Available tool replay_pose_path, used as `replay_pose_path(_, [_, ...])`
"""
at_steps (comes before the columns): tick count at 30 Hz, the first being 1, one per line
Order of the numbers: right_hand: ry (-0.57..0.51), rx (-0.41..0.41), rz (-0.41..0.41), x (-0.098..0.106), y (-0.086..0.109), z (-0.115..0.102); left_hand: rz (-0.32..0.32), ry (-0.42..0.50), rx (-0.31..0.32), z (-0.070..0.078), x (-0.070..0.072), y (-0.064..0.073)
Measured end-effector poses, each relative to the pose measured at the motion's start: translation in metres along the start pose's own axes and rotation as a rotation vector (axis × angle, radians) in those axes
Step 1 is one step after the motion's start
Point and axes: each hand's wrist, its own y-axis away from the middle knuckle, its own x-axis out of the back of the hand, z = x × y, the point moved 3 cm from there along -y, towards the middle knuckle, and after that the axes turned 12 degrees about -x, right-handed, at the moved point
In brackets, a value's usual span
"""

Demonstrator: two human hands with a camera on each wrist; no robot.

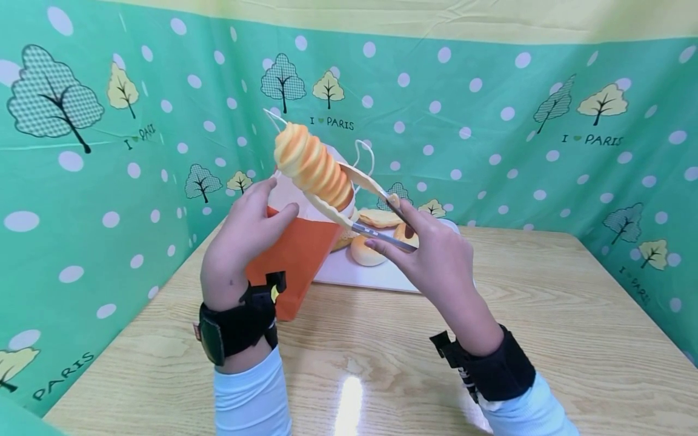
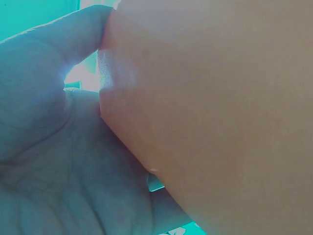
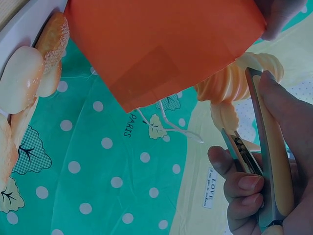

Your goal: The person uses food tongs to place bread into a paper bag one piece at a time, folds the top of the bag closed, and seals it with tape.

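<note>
My right hand (image 1: 438,248) holds a pair of tongs (image 1: 376,233) with metal arms, pale scalloped tips and a tan grip (image 3: 274,152). Between the tips sits a ridged golden spiral bread roll (image 1: 313,166), raised above the mouth of an orange paper bag (image 1: 294,260). My left hand (image 1: 245,227) holds the bag at its upper left side, thumb toward the opening. Up close in the left wrist view, the bag's side (image 2: 210,107) covers much of the palm and fingers. White string handles (image 1: 365,154) stand up from the bag, whose pale inside shows behind the roll.
Behind the bag, a white tray (image 1: 349,277) holds several breads, among them a round bun (image 1: 366,251) and a flat pastry (image 1: 378,218). The wooden table (image 1: 545,315) is enclosed by a green dotted curtain (image 1: 491,121).
</note>
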Motion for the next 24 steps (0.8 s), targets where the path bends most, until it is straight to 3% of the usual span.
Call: replay_pose_path(24, [0.01,-0.032,-0.066,-0.0041,-0.0001,-0.0016,0.033,-0.015,0.016,-0.005,-0.0017,-0.0052])
